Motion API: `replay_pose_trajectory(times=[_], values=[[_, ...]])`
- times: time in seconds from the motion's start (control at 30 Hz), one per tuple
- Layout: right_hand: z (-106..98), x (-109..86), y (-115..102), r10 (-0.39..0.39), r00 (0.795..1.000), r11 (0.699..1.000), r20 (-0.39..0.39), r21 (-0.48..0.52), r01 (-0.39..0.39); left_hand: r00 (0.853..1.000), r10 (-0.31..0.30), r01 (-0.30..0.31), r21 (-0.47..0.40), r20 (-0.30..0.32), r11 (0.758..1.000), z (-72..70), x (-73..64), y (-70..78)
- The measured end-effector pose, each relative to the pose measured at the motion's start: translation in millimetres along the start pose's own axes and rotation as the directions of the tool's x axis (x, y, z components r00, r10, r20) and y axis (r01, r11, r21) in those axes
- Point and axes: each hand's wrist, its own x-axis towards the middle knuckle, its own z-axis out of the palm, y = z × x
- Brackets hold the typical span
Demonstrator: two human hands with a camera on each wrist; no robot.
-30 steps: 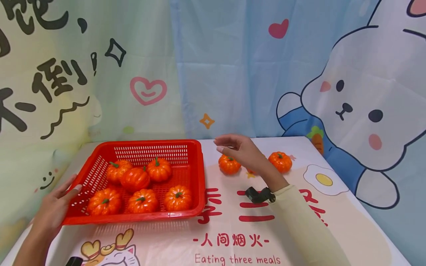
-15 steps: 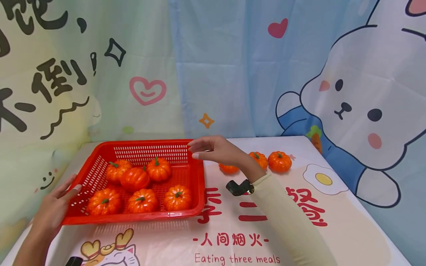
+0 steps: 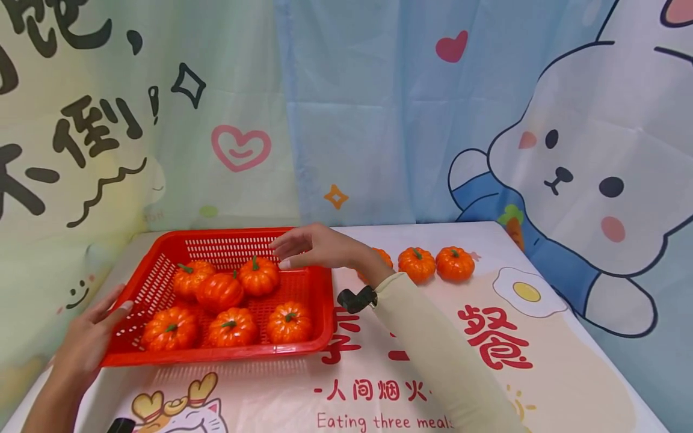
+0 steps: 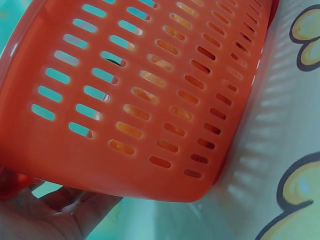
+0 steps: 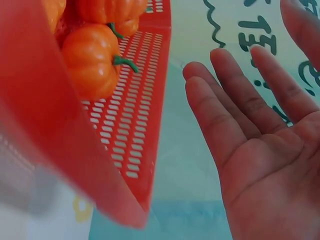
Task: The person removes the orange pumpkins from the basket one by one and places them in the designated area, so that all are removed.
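A red plastic basket (image 3: 216,357) with slotted walls stands on the left of the table, with several small orange pumpkins (image 3: 231,328) in it. My left hand (image 3: 89,340) grips the basket's left rim; in the left wrist view, fingers (image 4: 92,210) show at the rim beneath the slotted wall. Above the basket's back right part, my right hand (image 3: 319,248) hangs with relaxed fingers and holds nothing. Its palm faces the basket in the right wrist view, apart from the pumpkin (image 5: 92,62) there. Three more pumpkins (image 3: 417,265) sit in a row right of the basket, the leftmost partly hidden by my right wrist.
A printed cloth (image 3: 379,415) with red characters and a fried egg picture covers the table. Behind the table hangs a curtain (image 3: 352,120) with a cartoon rabbit and hearts. The table's right edge slants down from the back corner.
My right hand has moved left, from above the leftmost loose pumpkin to over the basket, uncovering the middle loose pumpkin. My left hand, the basket and the pumpkins have stayed in place.
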Motion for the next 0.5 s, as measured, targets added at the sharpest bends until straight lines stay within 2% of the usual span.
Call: replay_pose_trajectory(times=[0.1,0.2,0.33,0.5], values=[[7.0,8.9,1.4,0.006,0.998,1.0,0.057,-0.004,-0.006,1.0,-0.003,0.003,0.017,-0.006,1.0,-1.2,0.5,0.0],[13.9,15.6,4.0,0.056,0.989,0.997,0.138,-0.057,-0.049,1.0,-0.013,0.013,0.025,-0.014,1.0,-0.9,1.0,-0.1],[22.0,21.3,7.9,0.172,0.956,0.98,0.238,-0.142,-0.141,1.0,-0.012,0.013,0.027,-0.016,1.0,0.8,0.7,-1.5],[26.9,25.0,6.8,0.304,0.907,0.938,0.292,-0.258,-0.232,1.0,0.013,-0.012,0.052,-0.016,0.999,1.3,0.4,-1.3]])
